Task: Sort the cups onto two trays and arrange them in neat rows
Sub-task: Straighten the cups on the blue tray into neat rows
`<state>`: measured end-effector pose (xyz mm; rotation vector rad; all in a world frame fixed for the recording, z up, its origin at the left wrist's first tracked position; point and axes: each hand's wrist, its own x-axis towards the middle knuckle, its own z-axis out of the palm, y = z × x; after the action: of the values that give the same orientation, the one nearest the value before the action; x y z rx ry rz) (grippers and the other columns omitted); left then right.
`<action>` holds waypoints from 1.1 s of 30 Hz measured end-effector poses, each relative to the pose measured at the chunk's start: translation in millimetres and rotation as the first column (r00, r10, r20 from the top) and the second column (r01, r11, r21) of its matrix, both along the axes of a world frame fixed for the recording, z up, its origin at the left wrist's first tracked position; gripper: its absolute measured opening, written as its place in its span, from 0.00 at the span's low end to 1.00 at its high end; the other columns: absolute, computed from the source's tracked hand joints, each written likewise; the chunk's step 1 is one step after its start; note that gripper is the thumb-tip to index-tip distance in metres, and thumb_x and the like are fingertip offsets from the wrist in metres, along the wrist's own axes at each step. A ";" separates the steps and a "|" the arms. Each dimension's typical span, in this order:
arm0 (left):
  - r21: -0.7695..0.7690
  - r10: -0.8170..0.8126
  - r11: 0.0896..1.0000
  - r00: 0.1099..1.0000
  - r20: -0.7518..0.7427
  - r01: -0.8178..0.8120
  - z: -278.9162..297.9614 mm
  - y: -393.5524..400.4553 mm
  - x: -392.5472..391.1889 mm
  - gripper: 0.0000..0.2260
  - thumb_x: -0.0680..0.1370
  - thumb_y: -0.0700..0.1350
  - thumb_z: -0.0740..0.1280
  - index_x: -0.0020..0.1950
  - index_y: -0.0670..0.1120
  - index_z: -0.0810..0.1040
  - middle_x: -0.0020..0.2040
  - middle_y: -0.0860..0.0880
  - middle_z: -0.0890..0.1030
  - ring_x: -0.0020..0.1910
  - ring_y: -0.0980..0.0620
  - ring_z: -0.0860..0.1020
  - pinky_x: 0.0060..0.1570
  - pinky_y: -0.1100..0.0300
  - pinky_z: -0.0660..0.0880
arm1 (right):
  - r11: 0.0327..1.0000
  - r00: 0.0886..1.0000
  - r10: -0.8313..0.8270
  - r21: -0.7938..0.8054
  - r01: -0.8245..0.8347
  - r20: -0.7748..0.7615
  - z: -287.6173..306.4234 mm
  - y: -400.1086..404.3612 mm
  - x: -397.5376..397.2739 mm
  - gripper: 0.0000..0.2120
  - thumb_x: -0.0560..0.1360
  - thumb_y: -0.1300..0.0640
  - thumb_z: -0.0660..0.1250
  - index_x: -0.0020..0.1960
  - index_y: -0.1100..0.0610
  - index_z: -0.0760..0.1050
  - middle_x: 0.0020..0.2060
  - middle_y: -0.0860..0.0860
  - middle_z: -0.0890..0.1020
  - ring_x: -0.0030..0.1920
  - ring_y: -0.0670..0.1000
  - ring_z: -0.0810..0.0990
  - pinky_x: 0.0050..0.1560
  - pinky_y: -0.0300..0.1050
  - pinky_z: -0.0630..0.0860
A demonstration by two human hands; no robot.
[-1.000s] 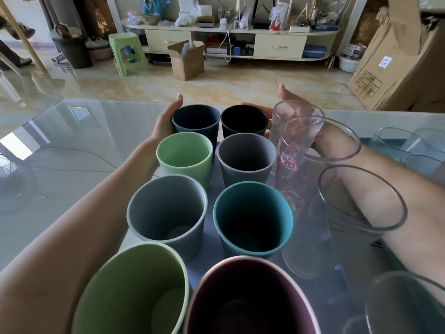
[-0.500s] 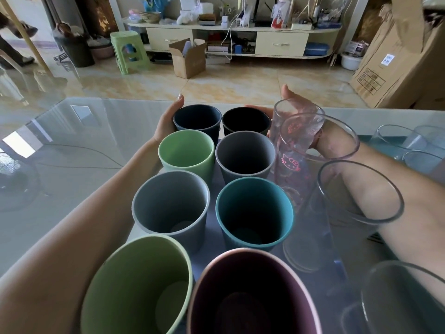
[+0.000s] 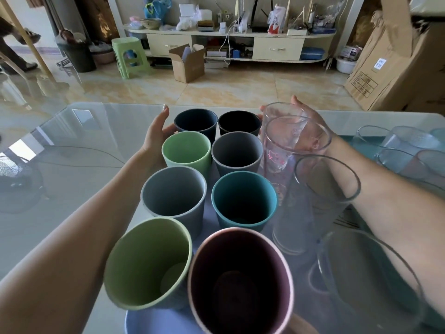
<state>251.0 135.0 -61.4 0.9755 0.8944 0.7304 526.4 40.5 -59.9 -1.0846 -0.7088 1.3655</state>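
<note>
- Two round opaque cups (image 3: 186,150) are showing pale green.
- One ribbed plastic cup (image 3: 244,197) is showing teal.
- A tall clear glass tumbler (image 3: 279,157) is carrying a pink cartoon-cat print.

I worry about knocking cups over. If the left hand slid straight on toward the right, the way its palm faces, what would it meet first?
Most likely the dark blue cup: the left hand is cupped right beside its wall, with fingers at or nearly touching it. Actual contact is hard to judge from this angle.

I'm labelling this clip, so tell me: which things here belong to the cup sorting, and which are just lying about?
Job: coloured cups, clear glasses, blue tray, left hand, right hand.

Lying about: green stool, open cardboard box, large cartons, cluttered shelf unit.
</note>
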 end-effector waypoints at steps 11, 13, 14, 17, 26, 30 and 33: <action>0.052 0.072 0.996 0.994 0.088 -0.076 2.0 -56.9 -62.5 0.28 0.78 0.63 0.48 0.69 0.48 0.70 0.63 0.44 0.76 0.64 0.44 0.73 0.66 0.39 0.63 | 0.944 0.942 -0.329 0.032 0.328 0.060 12.2 -79.2 -35.3 0.28 0.81 0.41 0.44 0.70 0.56 0.66 0.64 0.54 0.77 0.62 0.54 0.76 0.62 0.54 0.73; 0.061 0.149 0.986 0.986 0.078 -0.154 5.1 -75.1 -71.2 0.27 0.79 0.62 0.46 0.70 0.48 0.69 0.70 0.43 0.71 0.70 0.46 0.67 0.72 0.41 0.54 | 0.890 0.879 -0.454 0.020 0.456 0.146 13.9 -103.2 -47.6 0.27 0.81 0.41 0.42 0.72 0.53 0.64 0.72 0.52 0.68 0.72 0.55 0.65 0.73 0.56 0.59; 0.056 0.186 0.980 0.978 0.091 -0.192 8.0 -84.2 -75.2 0.27 0.79 0.61 0.45 0.70 0.48 0.68 0.71 0.43 0.69 0.71 0.46 0.65 0.73 0.44 0.53 | 0.860 0.848 -0.509 0.035 0.510 0.148 15.2 -117.3 -54.4 0.27 0.81 0.41 0.41 0.73 0.52 0.63 0.73 0.51 0.65 0.74 0.54 0.61 0.74 0.56 0.55; 0.054 0.298 0.951 0.951 0.087 -0.303 15.9 -114.1 -85.3 0.25 0.80 0.59 0.46 0.70 0.49 0.68 0.71 0.45 0.69 0.71 0.47 0.65 0.71 0.51 0.55 | 0.732 0.733 -0.679 0.099 0.673 0.038 20.2 -168.9 -90.1 0.24 0.81 0.44 0.43 0.72 0.50 0.64 0.73 0.49 0.66 0.73 0.49 0.61 0.74 0.50 0.53; 0.194 0.363 0.910 0.930 0.053 -0.366 8.6 -178.8 -110.8 0.15 0.79 0.54 0.58 0.63 0.52 0.72 0.58 0.51 0.78 0.58 0.50 0.75 0.57 0.52 0.69 | 0.568 0.351 -0.806 0.456 0.686 0.476 -41.1 -271.5 -281.6 0.53 0.63 0.38 0.72 0.77 0.52 0.46 0.77 0.45 0.44 0.76 0.41 0.45 0.72 0.30 0.45; 0.165 0.334 0.933 0.941 -0.060 -0.321 0.6 -191.3 -102.1 0.09 0.76 0.51 0.64 0.53 0.53 0.79 0.50 0.52 0.81 0.47 0.54 0.77 0.41 0.60 0.70 | 0.591 0.352 -0.772 0.396 0.703 0.529 -44.8 -248.2 -295.1 0.61 0.57 0.37 0.74 0.75 0.56 0.39 0.76 0.53 0.41 0.76 0.45 0.40 0.70 0.26 0.40; 0.145 0.322 0.940 0.944 -0.078 -0.308 -2.9 -192.5 -98.3 0.10 0.75 0.46 0.64 0.54 0.52 0.80 0.53 0.49 0.81 0.51 0.50 0.77 0.43 0.57 0.70 | 0.553 0.324 -0.794 0.389 0.737 0.514 -47.8 -235.3 -296.1 0.62 0.58 0.39 0.74 0.75 0.52 0.36 0.75 0.50 0.39 0.75 0.43 0.38 0.71 0.30 0.40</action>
<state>152.7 -57.5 -64.3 1.0027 1.1181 1.0305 230.3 -194.8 -107.6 -1.5699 -0.5705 0.0622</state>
